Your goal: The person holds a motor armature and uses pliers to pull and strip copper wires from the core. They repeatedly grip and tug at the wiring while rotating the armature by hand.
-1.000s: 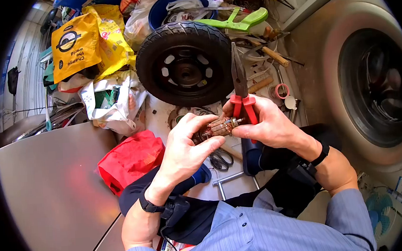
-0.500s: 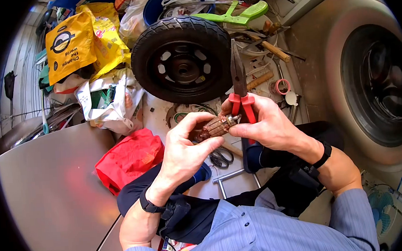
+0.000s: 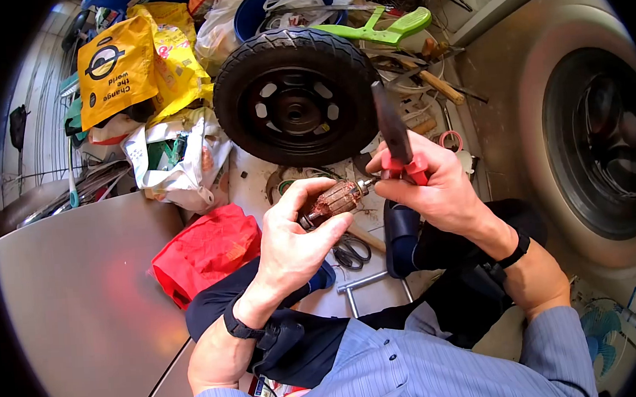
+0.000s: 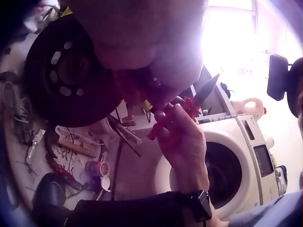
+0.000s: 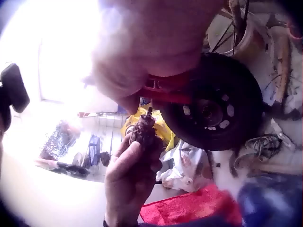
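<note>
A copper-wound motor rotor [image 3: 335, 199] lies between thumb and fingers of the left hand [image 3: 291, 236], its shaft end pointing right. The right hand [image 3: 438, 191] grips red-handled pliers [image 3: 394, 132], whose dark jaws point up and away from the rotor. The right thumb and fingertips are at the shaft's right end; whether they touch it cannot be told. In the right wrist view the left hand [image 5: 125, 175] holds the rotor [image 5: 144, 130] upright. In the left wrist view the right hand [image 4: 184, 146] is round the red handles [image 4: 189, 106].
Beyond the hands a black wheel [image 3: 294, 112] lies on the floor. Scissors [image 3: 352, 252] and a metal frame [image 3: 363, 281] are below. A red cloth bag [image 3: 208, 252] and yellow bags [image 3: 117, 72] are at left, a washing machine [image 3: 598, 138] at right, and tools [image 3: 438, 85] beyond the right hand.
The right hand has shifted slightly right and turned, tilting the pliers so their jaws look foreshortened. More of the rotor's shaft end shows. The left hand has hardly moved.
</note>
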The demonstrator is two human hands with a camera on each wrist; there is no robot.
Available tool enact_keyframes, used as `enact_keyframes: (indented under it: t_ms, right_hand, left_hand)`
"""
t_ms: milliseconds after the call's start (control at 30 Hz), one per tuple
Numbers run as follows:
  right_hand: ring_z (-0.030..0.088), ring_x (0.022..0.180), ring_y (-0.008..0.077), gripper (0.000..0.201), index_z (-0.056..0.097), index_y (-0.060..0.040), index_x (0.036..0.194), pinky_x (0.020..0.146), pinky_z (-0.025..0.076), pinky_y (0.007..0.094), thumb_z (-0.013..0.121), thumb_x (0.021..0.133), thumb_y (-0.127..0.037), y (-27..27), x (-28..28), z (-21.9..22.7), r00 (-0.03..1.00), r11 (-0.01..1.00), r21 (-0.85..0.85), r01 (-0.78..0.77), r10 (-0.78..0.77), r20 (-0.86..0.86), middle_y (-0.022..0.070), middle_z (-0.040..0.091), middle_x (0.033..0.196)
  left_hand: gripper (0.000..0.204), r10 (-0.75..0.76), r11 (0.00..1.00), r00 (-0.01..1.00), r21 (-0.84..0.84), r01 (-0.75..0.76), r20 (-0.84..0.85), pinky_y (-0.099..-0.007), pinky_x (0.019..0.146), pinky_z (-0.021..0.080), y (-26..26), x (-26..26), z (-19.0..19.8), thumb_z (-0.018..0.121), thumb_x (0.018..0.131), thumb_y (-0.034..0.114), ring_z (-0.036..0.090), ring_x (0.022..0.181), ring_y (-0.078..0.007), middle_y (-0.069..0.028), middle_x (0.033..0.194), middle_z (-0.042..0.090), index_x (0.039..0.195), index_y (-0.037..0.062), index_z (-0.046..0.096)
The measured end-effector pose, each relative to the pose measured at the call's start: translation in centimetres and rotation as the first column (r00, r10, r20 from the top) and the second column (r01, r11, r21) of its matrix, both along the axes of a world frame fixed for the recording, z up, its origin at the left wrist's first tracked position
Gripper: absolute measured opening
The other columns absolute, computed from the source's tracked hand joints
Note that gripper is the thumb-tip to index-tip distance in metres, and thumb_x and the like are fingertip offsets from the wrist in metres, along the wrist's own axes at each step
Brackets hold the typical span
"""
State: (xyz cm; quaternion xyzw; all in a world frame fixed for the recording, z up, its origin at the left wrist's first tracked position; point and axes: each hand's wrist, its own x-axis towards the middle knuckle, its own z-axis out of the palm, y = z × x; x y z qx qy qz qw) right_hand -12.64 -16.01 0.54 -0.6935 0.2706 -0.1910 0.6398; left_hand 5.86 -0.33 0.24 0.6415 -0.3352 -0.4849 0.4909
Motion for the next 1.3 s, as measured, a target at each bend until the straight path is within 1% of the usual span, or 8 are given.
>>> enact_keyframes:
  t_ms: [33,233,667,967,1033,1167,1233,1300]
  right_hand:
    - [0.061,0.083,0.0118,0.023,0.072,-0.0022,0.104,0.074,0.049,0.0275,0.08,0.083,0.0,0.0,0.2,-0.4,0.997,0.99,-0.14,0.022,-0.011,0.077,0.0039,0.063,0.1]
    - [0.063,0.078,0.0191,0.023,0.071,-0.0024,0.099,0.069,0.052,0.0302,0.081,0.079,0.0,0.8,0.7,-0.8,1.0,0.917,-0.4,-0.016,0.01,-0.017,0.0071,0.065,0.093]
    - [0.068,0.076,0.0322,0.022,0.07,-0.0026,0.096,0.066,0.057,0.038,0.077,0.075,0.001,1.6,1.5,-1.1,0.998,0.776,-0.628,-0.056,0.057,-0.019,0.0114,0.066,0.092]
    - [0.065,0.074,0.0324,0.024,0.066,-0.0008,0.093,0.064,0.053,0.039,0.078,0.071,0.0,1.2,1.4,-1.2,0.983,0.802,-0.568,-0.183,0.137,-0.123,0.0125,0.062,0.088]
    - [0.065,0.074,0.0345,0.017,0.064,-0.0008,0.092,0.066,0.055,0.0417,0.075,0.079,-0.004,1.2,1.5,-0.6,0.963,0.811,-0.522,-0.264,0.189,-0.194,0.0123,0.06,0.085]
    - [0.067,0.074,0.0254,0.014,0.067,-0.0007,0.093,0.066,0.054,0.0368,0.075,0.084,-0.007,1.6,1.4,-0.2,0.985,0.871,-0.459,-0.174,0.146,-0.097,0.0102,0.063,0.085]
    - [0.066,0.075,0.0141,0.016,0.069,-0.0006,0.098,0.066,0.052,0.0305,0.077,0.088,-0.011,1.6,1.7,0.9,0.986,0.979,-0.186,-0.079,0.05,-0.156,0.006,0.067,0.083]
    - [0.06,0.068,0.0078,0.019,0.068,0.0004,0.102,0.063,0.05,0.0264,0.074,0.095,-0.016,1.2,1.4,2.6,0.952,0.971,0.238,0.025,0.05,-0.303,0.0013,0.066,0.075]
  left_hand:
    - [0.043,-0.003,1.0,1.0,0.0,0.003,0.0,-0.028,0.088,0.056,0.0,-0.1,0.0,0.081,0.085,0.008,0.069,0.097,-0.0113,-0.0071,0.108,0.074,0.124,-0.0008,0.065]
    - [0.039,0.021,0.999,0.993,-0.041,-0.016,0.119,-0.0297,0.086,0.057,0.2,-0.4,-0.3,0.081,0.083,0.007,0.07,0.096,-0.0132,-0.0089,0.104,0.073,0.119,-0.0011,0.067]
    - [0.035,0.014,0.994,0.933,-0.105,0.025,0.359,-0.0317,0.079,0.059,0.5,-0.4,-0.7,0.082,0.081,0.005,0.074,0.089,-0.0204,-0.0142,0.102,0.073,0.113,-0.0017,0.07]
    - [0.033,-0.025,0.999,0.95,-0.025,0.034,0.312,-0.0316,0.08,0.059,0.6,-0.3,-0.6,0.08,0.08,0.007,0.074,0.089,-0.0198,-0.014,0.098,0.074,0.111,-0.0004,0.071]
    - [0.032,-0.019,0.999,0.954,-0.031,0.03,0.299,-0.0313,0.08,0.058,0.6,-0.2,-0.9,0.08,0.08,0.006,0.073,0.089,-0.018,-0.0132,0.098,0.074,0.11,-0.0006,0.071]
    - [0.04,0.023,0.995,0.999,-0.1,-0.018,0.049,-0.0286,0.082,0.058,0.4,1.0,-0.9,0.08,0.084,0.005,0.069,0.093,-0.0135,-0.0063,0.107,0.072,0.121,-0.0012,0.066]
    - [0.044,0.095,0.995,0.949,0.019,-0.093,-0.301,-0.0324,0.087,0.061,0.2,1.6,-0.2,0.079,0.087,0.001,0.071,0.099,-0.0178,-0.0104,0.118,0.07,0.128,0.0001,0.061]
    - [0.047,0.127,0.991,0.915,0.0,-0.137,-0.383,-0.0344,0.086,0.062,0.1,2.2,-0.4,0.078,0.087,-0.001,0.072,0.1,-0.0207,-0.0118,0.119,0.07,0.13,0.0007,0.059]
